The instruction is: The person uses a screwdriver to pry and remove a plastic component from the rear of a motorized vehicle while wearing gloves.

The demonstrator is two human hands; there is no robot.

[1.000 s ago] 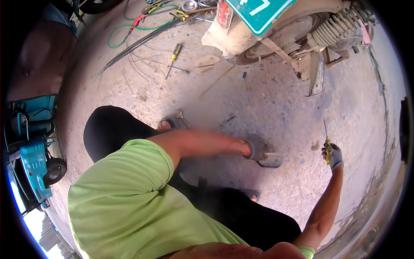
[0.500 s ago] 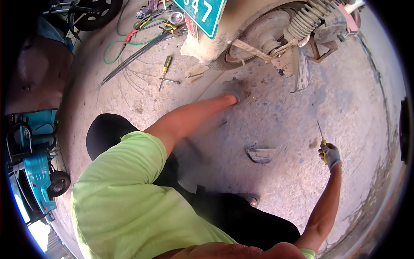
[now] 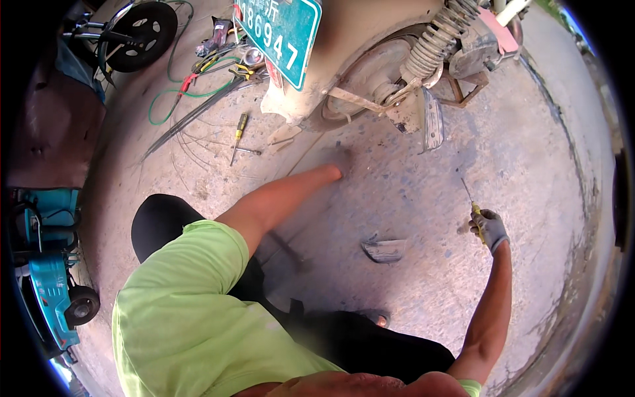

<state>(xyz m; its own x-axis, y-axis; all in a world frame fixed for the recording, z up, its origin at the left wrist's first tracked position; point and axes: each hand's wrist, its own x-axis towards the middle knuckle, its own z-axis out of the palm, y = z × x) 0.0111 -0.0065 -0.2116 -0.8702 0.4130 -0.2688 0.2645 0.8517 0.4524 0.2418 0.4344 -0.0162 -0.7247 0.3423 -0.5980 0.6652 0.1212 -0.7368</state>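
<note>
My right hand [image 3: 491, 229], in a grey glove, is closed round a screwdriver [image 3: 475, 208] with a yellow handle. Its thin shaft points forward and slightly left over the concrete. My left hand [image 3: 340, 159] reaches forward to the floor behind a dusty scooter [image 3: 370, 59]. It also wears a grey glove, which blends into the ground and is blurred, so its fingers cannot be made out. Between my arms lies a worn, grey, slatted footrest piece [image 3: 383, 251]. A similar footrest [image 3: 432, 122] hangs below the scooter's rear shock absorber [image 3: 436, 46].
A second yellow-handled screwdriver [image 3: 239, 129] lies beside a small metal tool [image 3: 249, 151] at the left. Farther back are pliers [image 3: 243, 70], thin wires and a green cable [image 3: 153, 109]. A teal vehicle [image 3: 49, 291] stands at the far left, a black wheel [image 3: 142, 36] at the back left.
The view has tilted, so the scooter and tools sit lower and farther left. My right hand has moved a little forward with the screwdriver. My left hand stays low behind the scooter.
</note>
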